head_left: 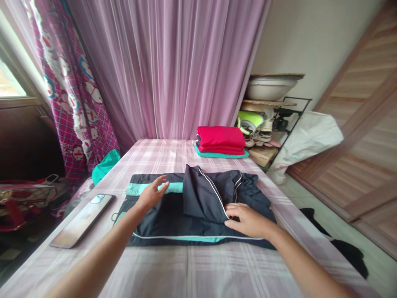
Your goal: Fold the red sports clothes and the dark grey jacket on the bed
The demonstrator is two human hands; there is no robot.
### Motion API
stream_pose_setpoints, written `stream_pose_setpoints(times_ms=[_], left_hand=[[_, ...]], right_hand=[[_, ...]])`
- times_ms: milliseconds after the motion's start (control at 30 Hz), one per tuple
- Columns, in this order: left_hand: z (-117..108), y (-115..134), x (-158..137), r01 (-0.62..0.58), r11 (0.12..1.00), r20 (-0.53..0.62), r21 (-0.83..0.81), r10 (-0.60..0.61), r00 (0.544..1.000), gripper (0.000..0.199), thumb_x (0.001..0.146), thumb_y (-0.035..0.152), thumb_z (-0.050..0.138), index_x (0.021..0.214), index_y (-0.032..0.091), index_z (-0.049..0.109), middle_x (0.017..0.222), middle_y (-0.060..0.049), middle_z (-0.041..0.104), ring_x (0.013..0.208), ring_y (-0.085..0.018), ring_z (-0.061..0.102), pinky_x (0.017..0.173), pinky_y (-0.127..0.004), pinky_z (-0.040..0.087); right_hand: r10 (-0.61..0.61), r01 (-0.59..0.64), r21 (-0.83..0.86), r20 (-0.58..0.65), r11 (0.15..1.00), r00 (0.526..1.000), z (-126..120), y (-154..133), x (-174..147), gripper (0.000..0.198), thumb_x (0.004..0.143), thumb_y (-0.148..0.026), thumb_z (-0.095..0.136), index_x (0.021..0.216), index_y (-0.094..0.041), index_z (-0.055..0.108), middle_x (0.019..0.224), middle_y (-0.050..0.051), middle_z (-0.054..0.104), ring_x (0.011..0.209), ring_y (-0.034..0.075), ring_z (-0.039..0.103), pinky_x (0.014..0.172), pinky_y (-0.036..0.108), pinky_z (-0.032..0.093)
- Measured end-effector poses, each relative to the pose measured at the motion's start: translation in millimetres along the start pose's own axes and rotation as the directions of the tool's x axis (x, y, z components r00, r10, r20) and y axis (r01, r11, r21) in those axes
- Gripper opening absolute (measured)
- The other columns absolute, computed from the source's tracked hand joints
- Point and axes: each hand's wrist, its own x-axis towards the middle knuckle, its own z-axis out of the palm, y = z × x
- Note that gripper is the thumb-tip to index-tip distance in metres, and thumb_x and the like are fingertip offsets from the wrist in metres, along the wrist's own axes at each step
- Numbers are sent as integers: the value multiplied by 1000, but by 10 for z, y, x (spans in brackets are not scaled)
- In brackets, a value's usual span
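Observation:
A dark navy garment (167, 215) with turquoise bands and white piping lies spread on the bed-like surface in front of me. One of its parts, edged with white piping, is folded over the middle and stands up slightly in creases. My right hand (248, 219) has its fingers and thumb around the piped edge of that folded part. Over the left side of the garment, by the turquoise band, hovers my left hand (153, 193). Its fingers are apart and hold nothing. Whether the garment is a jacket or trousers I cannot tell.
A phone (83, 221) lies at the left. Folded red and turquoise clothes (221, 140) are stacked at the back on the plaid cloth (161, 155). Behind hangs a purple curtain (173, 70). Right of the edge stand a shoe rack (287, 136) and a white bag (313, 134).

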Motion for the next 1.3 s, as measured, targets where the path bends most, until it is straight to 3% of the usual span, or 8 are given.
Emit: stream_pose_setpoints(times_ms=[167,367,600,833,933,1000,1133,1300], left_hand=[[339,656,105,57,994,115,98,-68,991,54,87,53,55,129,19,59,119,-12,72,113,-27,66,90,-34,50],[489,933,147,88,989,50,121,-94,994,45,82,22,61,127,20,61,107,-7,75,102,-22,69,84,-29,50],[99,593,-510,-84,984,-169,155,110,979,48,88,25,49,136,27,54,103,-3,72,85,-17,67,81,-29,51],[-172,238,-1158,-109,918,141,381,58,988,30,87,31,49,106,31,74,100,-2,75,80,-19,70,75,-29,51],[-291,365,-980,-128,890,91,438,98,991,33,93,36,42,99,30,74,100,-3,75,89,-21,70,80,-30,51],[-321,411,-741,-170,854,39,493,173,984,35,94,33,41,112,29,71,113,-5,72,104,-24,66,90,-34,49],[-254,292,-260,-271,740,161,616,219,962,48,82,28,62,130,28,61,147,-9,51,138,-31,43,113,-49,32],[-355,212,-170,-414,664,418,623,165,893,15,82,24,59,94,24,68,106,-5,72,110,-24,62,115,-53,26]], right_hand=[[74,-78,-23,-138,997,988,241,-2,-23,11,86,-26,56,76,-22,57,90,3,66,93,20,62,90,36,43],[79,-82,-4,-229,997,970,436,38,-102,10,86,-24,55,92,-23,64,109,7,69,112,24,61,101,43,42],[89,-85,24,-297,996,951,536,140,-115,38,87,-24,51,124,-23,63,129,12,66,123,25,58,110,52,36],[136,-167,-85,-285,982,949,413,96,-18,41,85,-18,51,123,-25,65,140,10,59,134,26,49,113,55,29],[142,-190,-142,-294,971,945,397,130,9,38,84,-15,51,116,-25,69,138,9,61,133,26,49,113,55,29],[126,-182,-170,-296,968,947,394,156,17,34,85,-14,50,110,-25,70,134,9,64,131,26,51,112,55,30],[74,-143,-216,-301,966,951,399,205,17,31,86,-12,48,103,-23,71,127,8,68,126,24,56,111,52,32],[-7,-98,-286,-347,953,938,400,371,30,37,83,-8,48,109,-25,69,126,7,68,124,24,56,110,51,34]])
